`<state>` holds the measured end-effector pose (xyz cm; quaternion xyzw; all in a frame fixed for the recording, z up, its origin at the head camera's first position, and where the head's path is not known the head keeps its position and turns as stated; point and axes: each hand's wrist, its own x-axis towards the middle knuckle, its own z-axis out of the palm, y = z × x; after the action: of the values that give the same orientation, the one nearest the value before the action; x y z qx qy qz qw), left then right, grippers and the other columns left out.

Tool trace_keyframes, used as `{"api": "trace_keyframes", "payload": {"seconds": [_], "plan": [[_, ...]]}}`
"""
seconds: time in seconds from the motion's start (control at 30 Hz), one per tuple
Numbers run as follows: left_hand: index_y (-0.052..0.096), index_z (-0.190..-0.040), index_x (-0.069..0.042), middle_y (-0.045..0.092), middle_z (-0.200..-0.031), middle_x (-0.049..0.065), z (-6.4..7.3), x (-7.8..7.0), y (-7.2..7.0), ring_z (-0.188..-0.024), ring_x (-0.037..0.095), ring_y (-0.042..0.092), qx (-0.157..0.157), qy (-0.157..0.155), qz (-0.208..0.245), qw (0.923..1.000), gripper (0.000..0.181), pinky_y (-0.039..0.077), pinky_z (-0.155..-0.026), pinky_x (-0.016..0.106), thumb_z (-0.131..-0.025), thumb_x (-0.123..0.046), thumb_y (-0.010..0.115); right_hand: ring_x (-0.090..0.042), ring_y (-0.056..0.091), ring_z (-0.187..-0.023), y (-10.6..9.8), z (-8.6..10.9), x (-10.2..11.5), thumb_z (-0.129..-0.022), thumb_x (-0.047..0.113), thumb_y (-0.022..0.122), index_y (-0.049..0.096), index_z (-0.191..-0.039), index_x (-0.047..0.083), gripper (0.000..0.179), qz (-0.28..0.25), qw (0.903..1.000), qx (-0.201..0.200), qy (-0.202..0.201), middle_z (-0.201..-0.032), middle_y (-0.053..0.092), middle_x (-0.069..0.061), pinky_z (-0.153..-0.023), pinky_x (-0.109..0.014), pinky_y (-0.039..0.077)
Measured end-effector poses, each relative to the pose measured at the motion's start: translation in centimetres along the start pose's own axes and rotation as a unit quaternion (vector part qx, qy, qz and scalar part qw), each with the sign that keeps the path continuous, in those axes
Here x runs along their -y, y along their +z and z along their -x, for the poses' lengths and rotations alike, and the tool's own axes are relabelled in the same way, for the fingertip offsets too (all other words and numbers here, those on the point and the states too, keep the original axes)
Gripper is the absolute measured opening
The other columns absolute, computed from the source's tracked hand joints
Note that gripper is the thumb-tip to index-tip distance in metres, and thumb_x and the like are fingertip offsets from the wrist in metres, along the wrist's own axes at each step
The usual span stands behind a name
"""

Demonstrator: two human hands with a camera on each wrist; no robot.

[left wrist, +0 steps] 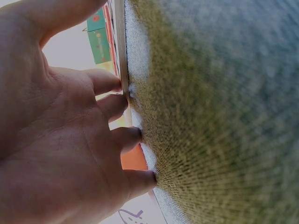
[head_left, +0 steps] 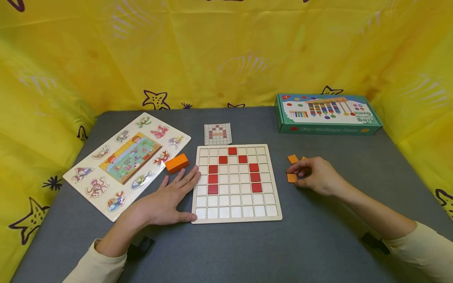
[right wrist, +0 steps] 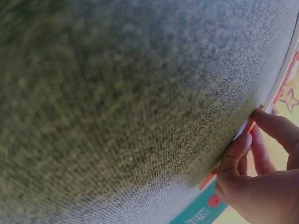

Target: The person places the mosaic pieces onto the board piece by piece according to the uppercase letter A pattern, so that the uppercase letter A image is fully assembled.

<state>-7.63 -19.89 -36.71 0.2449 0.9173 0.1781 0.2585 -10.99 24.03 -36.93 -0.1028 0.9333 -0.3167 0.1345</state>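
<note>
A wooden grid board [head_left: 237, 221] holds several red square tiles [head_left: 232, 151] among pale cells. My left hand [head_left: 166, 200] lies with fingers spread on its left side, thumb and fingertips touching the edge; the left wrist view shows those fingers [left wrist: 133, 183] fairly straight. Just beyond the fingertips sits an orange block [head_left: 177, 163], perhaps stacked tiles. Right of the board, my right hand [head_left: 318, 177] pinches an orange square tile [head_left: 291, 178] at the table surface. In the right wrist view, that tile [right wrist: 250, 125] is between thumb and finger. Another orange tile [head_left: 292, 158] lies behind it, and a third is partly hidden.
A small pattern card [head_left: 217, 140] lies behind the board. At left is a sea-animal peg puzzle [head_left: 88, 165], with the orange block at its right edge. A green game box [head_left: 327, 129] stands at the back right. Yellow cloth [head_left: 226, 55] encloses the grey table [head_left: 247, 251].
</note>
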Motion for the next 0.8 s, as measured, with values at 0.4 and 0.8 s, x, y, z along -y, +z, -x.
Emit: {"api": "trace_keyframes", "payload": {"seconds": [0.4,0.8], "plan": [[0.008,-0.169,-0.021,-0.004,-0.177,0.000,-0.06,0.01,0.06,-0.162,0.040,0.001,-0.002,0.003,0.001,1.0000,0.113,0.000,-0.120,0.078,-0.088,-0.054,0.079,-0.015,0.064,-0.086,-0.20,-0.11,-0.04,-0.080,0.005,0.084,0.081,-0.110,0.011,0.030,0.012,0.9999,-0.008,-0.004,-0.094,0.074,-0.001,-0.077,-0.030,0.050],[0.009,-0.169,-0.021,-0.004,-0.177,0.001,0.01,0.07,0.11,-0.162,0.040,0.001,-0.004,0.004,0.002,1.0000,0.113,0.000,-0.120,0.078,-0.088,-0.054,0.079,-0.016,0.062,-0.085,-0.47,-0.24,0.39,-0.083,0.006,0.082,0.081,-0.112,0.009,0.029,0.002,0.9999,-0.013,-0.004,-0.094,0.073,-0.003,-0.071,-0.025,0.049]]}}
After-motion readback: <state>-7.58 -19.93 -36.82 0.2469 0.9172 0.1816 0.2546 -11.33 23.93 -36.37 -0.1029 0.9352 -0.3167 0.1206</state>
